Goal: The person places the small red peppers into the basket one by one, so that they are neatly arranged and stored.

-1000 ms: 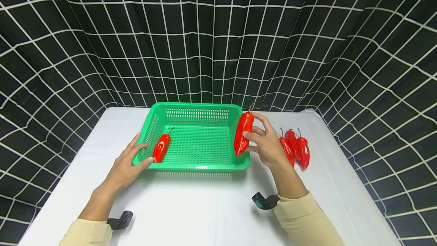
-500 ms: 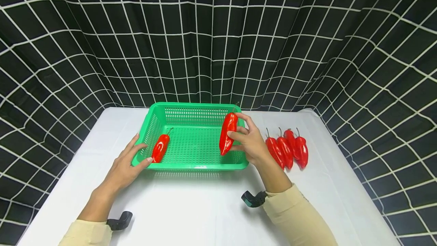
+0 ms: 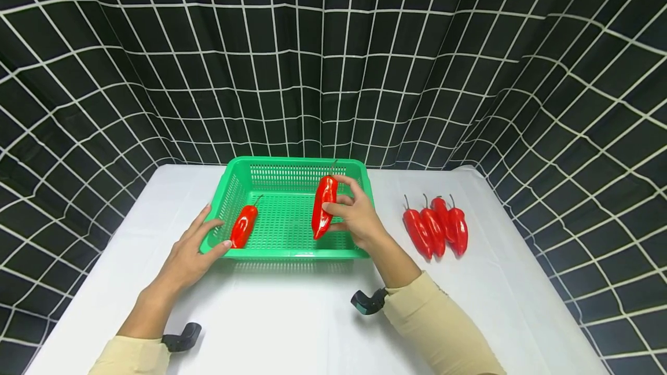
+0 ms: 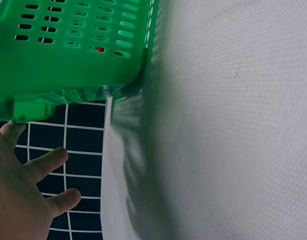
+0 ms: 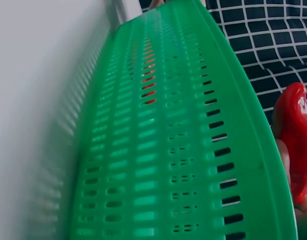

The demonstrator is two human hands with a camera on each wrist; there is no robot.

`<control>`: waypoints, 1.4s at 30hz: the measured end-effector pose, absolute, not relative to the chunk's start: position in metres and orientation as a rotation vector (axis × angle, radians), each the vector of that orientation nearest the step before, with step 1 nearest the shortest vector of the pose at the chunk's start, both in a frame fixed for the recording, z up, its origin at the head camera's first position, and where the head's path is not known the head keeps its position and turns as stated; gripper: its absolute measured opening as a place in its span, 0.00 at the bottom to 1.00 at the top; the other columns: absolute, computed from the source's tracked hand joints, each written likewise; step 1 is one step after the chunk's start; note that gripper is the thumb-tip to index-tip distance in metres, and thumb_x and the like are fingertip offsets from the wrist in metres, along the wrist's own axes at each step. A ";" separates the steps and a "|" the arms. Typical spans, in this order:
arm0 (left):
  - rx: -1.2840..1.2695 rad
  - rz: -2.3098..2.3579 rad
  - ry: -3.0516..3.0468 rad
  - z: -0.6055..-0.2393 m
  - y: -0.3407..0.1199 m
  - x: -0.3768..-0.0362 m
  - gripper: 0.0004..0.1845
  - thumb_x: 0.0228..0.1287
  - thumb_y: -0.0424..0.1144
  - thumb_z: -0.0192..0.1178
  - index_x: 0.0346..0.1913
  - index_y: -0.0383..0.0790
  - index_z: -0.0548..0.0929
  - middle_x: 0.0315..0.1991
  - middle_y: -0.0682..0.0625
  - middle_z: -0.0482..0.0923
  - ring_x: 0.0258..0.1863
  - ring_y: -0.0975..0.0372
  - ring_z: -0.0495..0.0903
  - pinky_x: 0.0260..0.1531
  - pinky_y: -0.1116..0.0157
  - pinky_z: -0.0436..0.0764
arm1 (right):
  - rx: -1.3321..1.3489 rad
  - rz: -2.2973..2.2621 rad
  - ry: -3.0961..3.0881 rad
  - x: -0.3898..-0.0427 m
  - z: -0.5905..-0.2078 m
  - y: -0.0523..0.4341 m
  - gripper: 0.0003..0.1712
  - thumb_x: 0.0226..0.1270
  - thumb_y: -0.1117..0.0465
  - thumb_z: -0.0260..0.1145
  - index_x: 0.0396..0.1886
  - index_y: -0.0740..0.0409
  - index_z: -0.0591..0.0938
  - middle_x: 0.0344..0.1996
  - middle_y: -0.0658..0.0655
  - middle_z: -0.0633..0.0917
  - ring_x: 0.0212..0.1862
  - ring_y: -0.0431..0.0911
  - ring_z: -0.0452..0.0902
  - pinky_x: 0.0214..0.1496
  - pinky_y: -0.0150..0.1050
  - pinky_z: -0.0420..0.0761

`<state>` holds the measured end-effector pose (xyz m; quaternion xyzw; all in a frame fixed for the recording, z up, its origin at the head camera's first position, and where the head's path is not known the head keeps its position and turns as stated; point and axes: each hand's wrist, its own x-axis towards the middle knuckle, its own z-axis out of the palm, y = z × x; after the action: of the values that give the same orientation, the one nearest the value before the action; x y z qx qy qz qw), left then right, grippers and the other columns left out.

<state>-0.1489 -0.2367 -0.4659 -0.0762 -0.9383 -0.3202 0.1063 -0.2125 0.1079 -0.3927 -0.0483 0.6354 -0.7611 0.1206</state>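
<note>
White table: right hand (image 3: pixel 354 219) pinches pepper (image 3: pixel 323 206), its tip blocking basket (image 3: pixel 292 253) mesh.

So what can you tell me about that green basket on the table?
The green basket is a shallow rectangular tray of what looks like plastic, its floor and walls pierced with slots. It sits flat on the white table. One red pepper lies inside near its left wall. The left hand touches its near-left corner, while the right hand holds a second pepper over it.
</note>
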 end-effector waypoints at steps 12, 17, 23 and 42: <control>-0.227 -0.953 -2.768 -0.465 -0.236 -0.147 0.28 0.64 0.55 0.59 0.62 0.43 0.73 0.76 0.47 0.49 0.67 0.38 0.57 0.52 0.30 0.61 | -0.114 -2.202 1.860 -0.214 -0.398 0.097 0.35 0.61 0.73 0.66 0.65 0.42 0.69 0.46 0.66 0.78 0.45 0.61 0.80 0.36 0.59 0.81; -0.223 -0.959 -2.774 -0.465 -0.236 -0.146 0.28 0.65 0.56 0.59 0.62 0.43 0.73 0.76 0.48 0.48 0.67 0.38 0.58 0.51 0.30 0.61 | -0.125 -2.173 1.861 -0.215 -0.398 0.091 0.36 0.62 0.72 0.66 0.65 0.42 0.68 0.46 0.66 0.78 0.45 0.60 0.80 0.36 0.57 0.82; -0.226 -0.949 -2.775 -0.466 -0.238 -0.146 0.28 0.65 0.56 0.58 0.62 0.44 0.73 0.76 0.48 0.48 0.67 0.39 0.57 0.51 0.30 0.62 | -0.120 -2.141 1.862 -0.216 -0.397 0.080 0.35 0.61 0.72 0.66 0.65 0.42 0.69 0.46 0.66 0.79 0.46 0.60 0.80 0.37 0.56 0.82; -0.247 -0.966 -2.761 -0.463 -0.238 -0.148 0.28 0.65 0.55 0.59 0.61 0.43 0.73 0.75 0.46 0.48 0.67 0.38 0.57 0.50 0.30 0.61 | -0.091 -2.039 1.915 -0.227 -0.401 0.034 0.35 0.59 0.73 0.69 0.63 0.44 0.70 0.42 0.64 0.81 0.38 0.56 0.83 0.34 0.53 0.83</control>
<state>-0.1479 -0.2377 -0.4633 -0.0836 -0.9356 -0.3273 0.1029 -0.2273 0.0341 -0.4009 -0.0321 0.6742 -0.7178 0.1705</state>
